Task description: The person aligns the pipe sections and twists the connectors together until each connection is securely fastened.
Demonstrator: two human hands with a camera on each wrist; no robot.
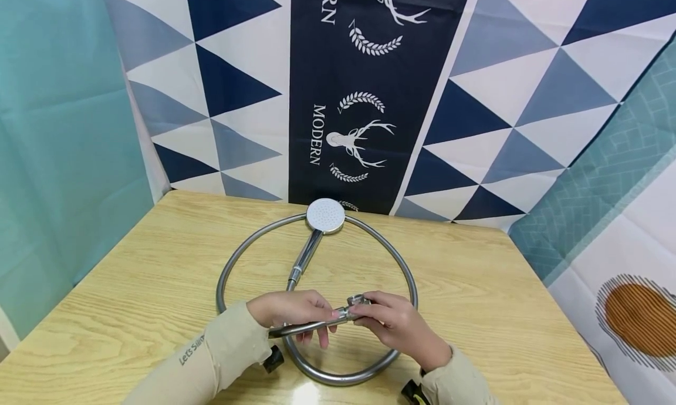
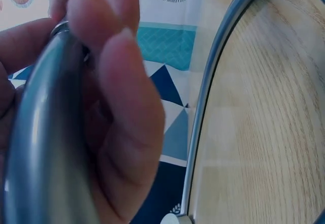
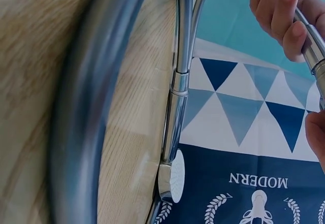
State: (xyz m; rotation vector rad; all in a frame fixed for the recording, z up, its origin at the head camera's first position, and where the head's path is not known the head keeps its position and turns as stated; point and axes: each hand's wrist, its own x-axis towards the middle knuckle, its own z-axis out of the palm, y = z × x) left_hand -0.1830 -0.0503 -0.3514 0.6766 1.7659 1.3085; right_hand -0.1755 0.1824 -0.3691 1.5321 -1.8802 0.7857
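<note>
A round white-faced shower head with a chrome handle lies on the wooden table, joined to a looped grey metal hose. My left hand pinches the hose's raised end near its metal nut. At that end my right hand holds a small chrome fitting between thumb and fingers. The fitting meets the nut; whether they are threaded together I cannot tell. In the left wrist view the hose runs along the palm. Only a little of the right hand shows in the right wrist view.
The hose's large loop spreads over the table around both hands. A patterned cloth hangs behind the table's far edge. Teal cloth hangs on the left, and another patterned cloth on the right.
</note>
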